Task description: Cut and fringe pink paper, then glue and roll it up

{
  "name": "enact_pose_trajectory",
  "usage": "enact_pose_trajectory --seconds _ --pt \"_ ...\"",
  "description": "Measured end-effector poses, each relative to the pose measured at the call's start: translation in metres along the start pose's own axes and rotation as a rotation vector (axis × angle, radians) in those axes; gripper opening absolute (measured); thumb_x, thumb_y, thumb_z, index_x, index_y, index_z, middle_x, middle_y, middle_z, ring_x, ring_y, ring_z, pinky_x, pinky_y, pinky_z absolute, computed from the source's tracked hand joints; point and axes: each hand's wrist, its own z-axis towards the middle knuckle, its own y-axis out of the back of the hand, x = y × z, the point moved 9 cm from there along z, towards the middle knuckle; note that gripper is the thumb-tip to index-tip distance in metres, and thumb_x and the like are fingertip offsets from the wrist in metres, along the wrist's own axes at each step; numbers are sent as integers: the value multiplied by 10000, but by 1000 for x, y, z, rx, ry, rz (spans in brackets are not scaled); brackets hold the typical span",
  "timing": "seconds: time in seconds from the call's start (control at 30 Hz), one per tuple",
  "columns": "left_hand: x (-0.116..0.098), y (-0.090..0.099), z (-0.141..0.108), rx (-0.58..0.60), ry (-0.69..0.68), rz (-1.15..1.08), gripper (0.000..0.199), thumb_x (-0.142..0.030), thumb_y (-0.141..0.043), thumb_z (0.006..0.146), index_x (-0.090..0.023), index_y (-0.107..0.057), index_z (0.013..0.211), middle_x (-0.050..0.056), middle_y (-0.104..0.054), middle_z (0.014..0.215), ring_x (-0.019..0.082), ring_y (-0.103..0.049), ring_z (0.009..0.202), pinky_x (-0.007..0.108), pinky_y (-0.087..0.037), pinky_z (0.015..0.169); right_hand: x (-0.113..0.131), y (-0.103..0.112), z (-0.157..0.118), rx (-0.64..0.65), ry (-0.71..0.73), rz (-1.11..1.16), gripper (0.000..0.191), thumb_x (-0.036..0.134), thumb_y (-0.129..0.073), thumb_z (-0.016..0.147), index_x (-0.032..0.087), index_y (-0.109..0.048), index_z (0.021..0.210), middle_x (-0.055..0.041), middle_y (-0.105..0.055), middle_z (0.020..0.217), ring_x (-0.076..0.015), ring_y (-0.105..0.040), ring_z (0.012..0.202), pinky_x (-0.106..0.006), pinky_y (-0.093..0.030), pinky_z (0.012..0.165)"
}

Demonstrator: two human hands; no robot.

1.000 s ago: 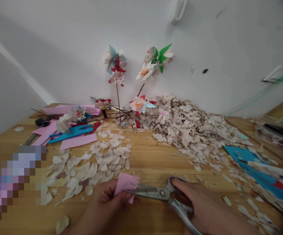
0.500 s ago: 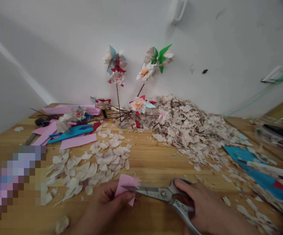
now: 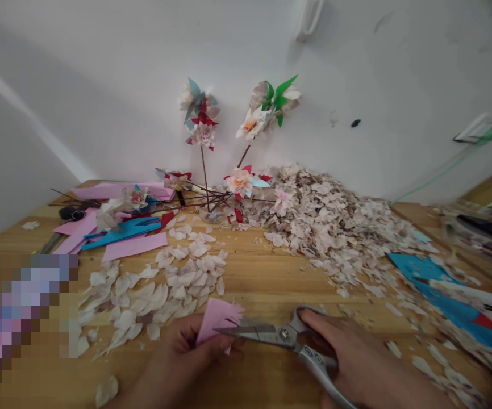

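Left hand (image 3: 192, 347): thumb and fingers pinched closed on a small rectangular pink paper piece with a fringed edge (image 3: 214, 321).
Right hand (image 3: 352, 352): curled through the handles of grey metal scissors (image 3: 284, 334), whose blades point toward the left hand.
Pink paper: upright in the left hand's grip, its fringe facing the right hand; compared with the preceding frame, it sits slightly higher and dark slits between the fringe strands show more clearly.
Scissors: blades across the paper just above the left thumb; the tip lies lower than in the preceding frame and the handles stand wider apart.
Loose petals: a scatter of pale, thin petals (image 3: 190, 278) on the wooden table (image 3: 254, 267), beyond the left hand.
Petal heap: a large mound of pale, dry petals (image 3: 326, 216), beyond the right hand, unchanged.
Flowers: handmade blossoms with red, blue and green leaves on brown twigs (image 3: 204, 170), beyond both hands.
Coloured sheets: pink paper strips (image 3: 135, 246) and folded blue paper (image 3: 129, 230), farther out beyond the left hand.
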Motion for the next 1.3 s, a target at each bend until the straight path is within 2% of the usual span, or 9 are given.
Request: enact_pose_trajectory --seconds 0.2,0.37,0.53,0.7,1.03,1.3 --pt "-2 2 -1 -23 -22 -4 147 -356 -659 690 -223 -714 661 -5 -714 650 146 -585 622 211 -415 582 1 -1 0 11 5 -10 633 493 -792 426 269 -548 966 -40 -605 1007 -303 -540 898 -316 -380 679" --pt "2 3 1 -31 -2 1 165 -366 -658 686 -213 -709 652 -3 -706 628 144 -575 588 212 -412 552 5 -1 0 -4 6 -20 685 512 -810 362 263 -540 940 -27 -606 899 -258 -549 781 -273 -355 605" --pt "-5 2 -1 -31 -29 30 167 -369 -653 688 -220 -719 653 -7 -710 633 145 -581 613 206 -406 576 6 -1 3 -11 15 -21 651 512 -810 373 254 -534 903 -9 -598 840 -213 -532 686 -240 -305 538" --pt "-1 0 -1 -20 12 -24 147 -359 -666 681 -227 -731 693 -5 -719 655 146 -592 622 206 -414 571 4 -2 4 -10 12 -2 610 550 -793 374 241 -533 831 7 -587 758 -182 -507 614 -229 -263 488" --pt "4 3 1 -45 16 -9 166 -371 -672 666 -213 -723 655 0 -708 617 140 -582 573 204 -419 533 0 -3 2 23 -35 -3 595 569 -761 419 251 -567 882 -31 -604 844 -223 -528 709 -258 -332 562" --pt "2 5 -2 -70 29 27 143 -356 -673 660 -226 -726 634 -7 -711 617 137 -578 584 194 -415 548 0 -3 -1 24 -17 22 528 555 -743 463 252 -552 851 -14 -595 820 -199 -521 689 -241 -321 547"
